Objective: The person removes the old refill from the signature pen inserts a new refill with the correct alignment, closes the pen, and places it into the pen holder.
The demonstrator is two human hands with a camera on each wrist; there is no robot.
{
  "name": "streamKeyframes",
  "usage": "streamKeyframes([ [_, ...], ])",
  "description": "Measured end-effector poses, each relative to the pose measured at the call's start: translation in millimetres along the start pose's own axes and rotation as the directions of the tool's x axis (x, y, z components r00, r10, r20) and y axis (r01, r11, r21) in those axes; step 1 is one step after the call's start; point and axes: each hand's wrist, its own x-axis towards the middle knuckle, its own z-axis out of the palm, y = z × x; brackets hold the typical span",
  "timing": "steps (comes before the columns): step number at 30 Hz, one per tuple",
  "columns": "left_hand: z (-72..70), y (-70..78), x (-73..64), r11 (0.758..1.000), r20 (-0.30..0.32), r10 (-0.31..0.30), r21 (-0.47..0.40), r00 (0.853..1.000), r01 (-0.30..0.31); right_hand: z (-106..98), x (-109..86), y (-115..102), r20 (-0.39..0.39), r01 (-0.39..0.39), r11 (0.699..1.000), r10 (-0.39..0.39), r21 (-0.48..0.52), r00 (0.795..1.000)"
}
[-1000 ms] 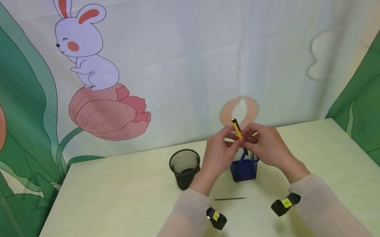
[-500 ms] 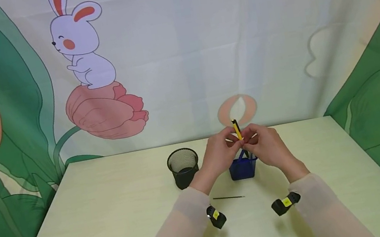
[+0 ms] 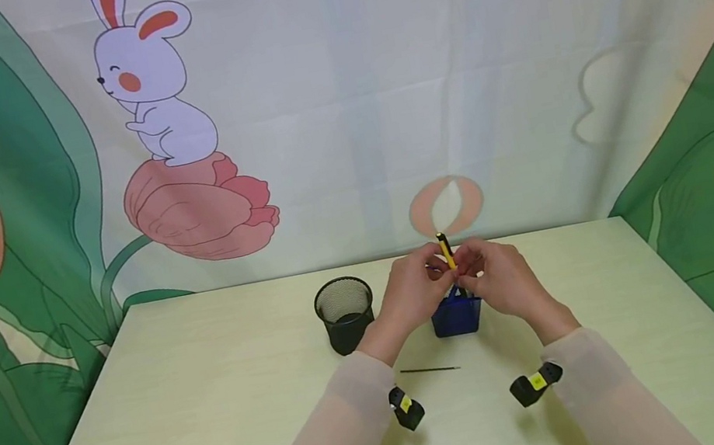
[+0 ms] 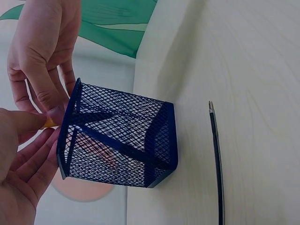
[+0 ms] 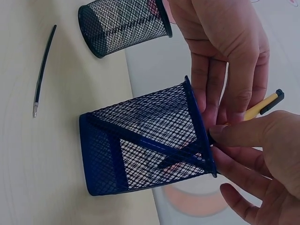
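My left hand (image 3: 416, 287) and right hand (image 3: 502, 277) meet over a blue mesh pen holder (image 3: 457, 318). Both pinch one yellow pen (image 3: 448, 254) between thumb and fingers, the left thumb a little higher on the barrel. The pen has a black clip at its upper end, best seen in the right wrist view. Its black lower part (image 4: 91, 117) shows through the mesh, inside the holder's mouth. A dark blue pen (image 5: 152, 146) leans diagonally inside the holder. The fingertips hide the middle of the yellow pen.
A round black mesh pen holder (image 3: 346, 317) stands left of the blue one. On the pale table (image 3: 206, 421), nearer the person, lies a thin dark pen refill (image 3: 430, 369) with a metal tip (image 5: 35, 109). A printed cloth (image 3: 336, 100) hangs behind the table.
The yellow pen has sunk slightly, with both hands still around it, and the right fingers have shifted a little on the barrel. The holders and refill stay put; the head view moved slightly.
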Motion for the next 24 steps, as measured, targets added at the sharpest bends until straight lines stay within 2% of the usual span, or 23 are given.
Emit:
streamKeyframes([
  [11, 0.5, -0.2, -0.4, 0.998, -0.018, 0.035, 0.050, 0.999, -0.034, 0.8, -0.7, 4.2, 0.008, 0.015, 0.999, -0.015, -0.048, 1.000],
  [24, 0.6, 0.0, -1.3, 0.984, -0.015, 0.017, 0.176, 1.000, -0.014, 3.2, -1.2, 7.1, 0.027, 0.008, 0.997, -0.006, -0.071, 1.000],
])
